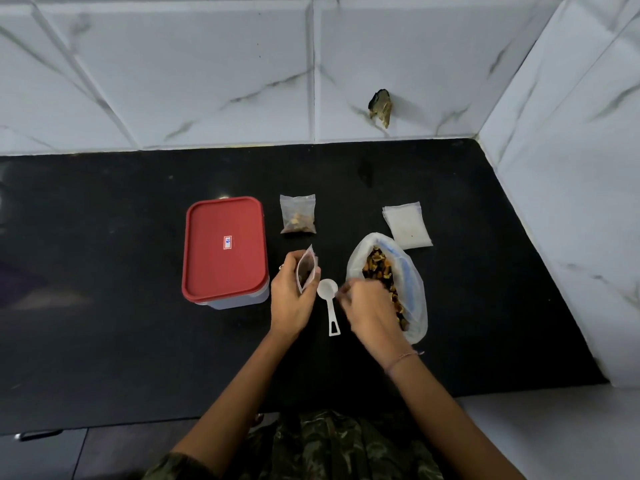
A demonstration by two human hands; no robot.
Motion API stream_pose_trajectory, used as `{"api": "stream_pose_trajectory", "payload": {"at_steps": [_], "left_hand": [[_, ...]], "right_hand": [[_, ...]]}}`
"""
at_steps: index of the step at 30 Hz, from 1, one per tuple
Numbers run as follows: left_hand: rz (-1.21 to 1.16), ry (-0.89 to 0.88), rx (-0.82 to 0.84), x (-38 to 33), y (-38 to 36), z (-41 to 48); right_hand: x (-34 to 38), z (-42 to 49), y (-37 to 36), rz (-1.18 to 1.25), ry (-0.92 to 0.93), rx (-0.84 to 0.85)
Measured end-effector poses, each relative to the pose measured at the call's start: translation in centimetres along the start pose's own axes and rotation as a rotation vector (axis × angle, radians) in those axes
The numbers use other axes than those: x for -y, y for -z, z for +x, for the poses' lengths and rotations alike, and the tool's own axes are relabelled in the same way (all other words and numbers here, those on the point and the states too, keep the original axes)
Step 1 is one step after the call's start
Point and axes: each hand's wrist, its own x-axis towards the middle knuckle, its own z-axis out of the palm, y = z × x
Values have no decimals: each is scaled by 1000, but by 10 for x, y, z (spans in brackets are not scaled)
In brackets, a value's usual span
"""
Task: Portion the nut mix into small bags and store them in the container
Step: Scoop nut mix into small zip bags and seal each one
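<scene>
My left hand (pixel 292 295) grips a small clear bag (pixel 306 268), held upright with its mouth open and some nut mix inside. My right hand (pixel 367 304) hovers over the near end of the big plastic bag of nut mix (pixel 388 275); its fingers are blurred and curled, and whether they hold anything is unclear. A white measuring scoop (pixel 330 304) lies on the counter between my hands, untouched. One filled small bag (pixel 298 214) lies flat behind my left hand. The container with a red lid (pixel 225 249) stands shut at the left.
A stack of empty small bags (pixel 408 225) lies behind the big bag. The black counter (pixel 104 254) ends at tiled walls behind and to the right. A dark damaged patch (pixel 380 107) marks the back wall.
</scene>
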Motion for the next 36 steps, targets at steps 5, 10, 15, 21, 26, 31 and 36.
{"api": "stream_pose_trajectory", "payload": {"at_steps": [5,10,15,21,26,31,36], "left_hand": [[-217,-50,233,-4,6,7],[-224,35,393,-16,6,15],[-314,31,385,-28,7,17],[-264,-110,70,-37,-2,11],[-253,-81,-42,-48,-17,11],[-264,-85,-107,-52,-27,9],[-234,-100,-109,-54,-28,14]], "right_hand": [[-2,14,50,546,307,-239],[-5,28,54,654,392,-27],[-8,26,53,827,303,-80],[-5,24,51,955,189,-198],[3,20,46,1063,147,-279],[8,17,36,938,129,-384],[9,19,35,1045,142,-474]]}}
